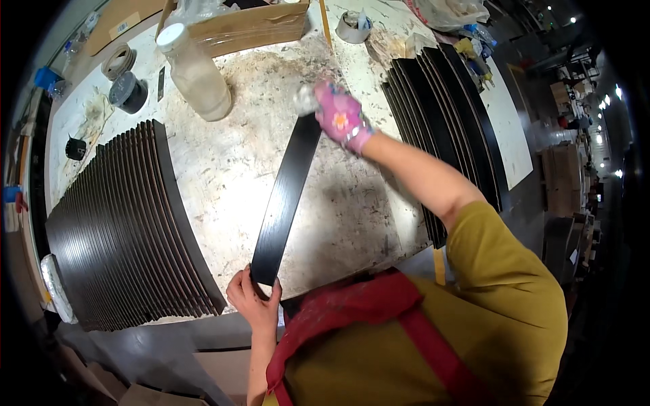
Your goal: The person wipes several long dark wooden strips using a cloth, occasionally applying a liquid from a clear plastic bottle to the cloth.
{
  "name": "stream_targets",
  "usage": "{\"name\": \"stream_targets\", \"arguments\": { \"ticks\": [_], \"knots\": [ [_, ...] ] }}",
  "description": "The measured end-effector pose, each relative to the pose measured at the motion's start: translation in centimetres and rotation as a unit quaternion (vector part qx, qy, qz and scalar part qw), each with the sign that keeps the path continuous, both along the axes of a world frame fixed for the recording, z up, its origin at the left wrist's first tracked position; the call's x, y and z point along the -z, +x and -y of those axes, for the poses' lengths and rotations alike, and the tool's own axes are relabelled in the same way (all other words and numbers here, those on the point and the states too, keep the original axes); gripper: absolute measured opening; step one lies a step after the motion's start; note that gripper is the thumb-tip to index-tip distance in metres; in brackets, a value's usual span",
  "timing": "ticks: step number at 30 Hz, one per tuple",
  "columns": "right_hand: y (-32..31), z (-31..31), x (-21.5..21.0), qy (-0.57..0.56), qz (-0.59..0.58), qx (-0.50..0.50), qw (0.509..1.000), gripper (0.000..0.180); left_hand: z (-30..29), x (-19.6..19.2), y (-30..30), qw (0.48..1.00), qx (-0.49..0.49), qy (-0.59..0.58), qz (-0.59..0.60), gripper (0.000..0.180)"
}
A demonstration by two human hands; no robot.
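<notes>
A long black board [288, 196] lies slantwise across the worktable [352, 223], its near end at the table's front edge. My bare left hand [256, 298] grips that near end, thumb on one side and fingers on the other. At the far end is my right hand [338, 116], in a pink flowered glove and slightly blurred. Its fingers are closed on a whitish wad [307, 101], which looks like a cloth and touches or hovers just over the board's tip; which of the two I cannot tell.
Many black slats [128, 230] stand packed in a row at left; another stack of black boards [440, 122] lies at right. Toward the back are a white-capped bottle [196, 78], a dark jar [128, 93], a tape roll [353, 28] and a cardboard box [250, 30].
</notes>
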State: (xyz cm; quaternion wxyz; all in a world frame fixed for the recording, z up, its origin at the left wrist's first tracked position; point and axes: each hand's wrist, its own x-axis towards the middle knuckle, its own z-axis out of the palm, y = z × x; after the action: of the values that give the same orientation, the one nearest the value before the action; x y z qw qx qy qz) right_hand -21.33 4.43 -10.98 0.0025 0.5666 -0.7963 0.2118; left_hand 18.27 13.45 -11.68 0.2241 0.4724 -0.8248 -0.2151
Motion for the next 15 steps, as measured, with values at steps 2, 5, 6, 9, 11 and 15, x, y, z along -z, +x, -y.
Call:
{"name": "stream_targets", "arguments": {
  "ticks": [2,5,6,9,11,15],
  "knots": [
    [-0.8,0.2,0.3,-0.015,-0.041,-0.029,0.999,0.042,0.3,0.1,-0.6,1.000,-0.008,-0.001,-0.003,0.064],
    [-5.0,3.0,-0.1,0.040,0.010,0.033,0.999,0.032,0.0,-0.5,-0.5,1.000,-0.006,-0.002,0.009,0.064],
    [-4.2,2.7,-0.1,0.020,-0.004,0.028,0.999,0.033,0.1,-0.2,-0.3,1.000,-0.001,-0.008,0.005,0.064],
    [-1.0,0.1,0.3,-0.014,-0.033,-0.081,0.996,0.049,0.0,0.2,0.0,1.000,0.005,-0.011,0.002,0.063],
    [-1.4,0.2,0.3,-0.035,-0.047,-0.083,0.995,0.041,0.0,-0.2,-0.1,1.000,0.002,-0.004,0.011,0.063],
    [-9.0,3.3,-0.6,0.051,-0.006,0.013,0.999,0.022,0.4,-0.8,-0.4,0.999,0.013,0.032,0.012,0.063]
  ]
}}
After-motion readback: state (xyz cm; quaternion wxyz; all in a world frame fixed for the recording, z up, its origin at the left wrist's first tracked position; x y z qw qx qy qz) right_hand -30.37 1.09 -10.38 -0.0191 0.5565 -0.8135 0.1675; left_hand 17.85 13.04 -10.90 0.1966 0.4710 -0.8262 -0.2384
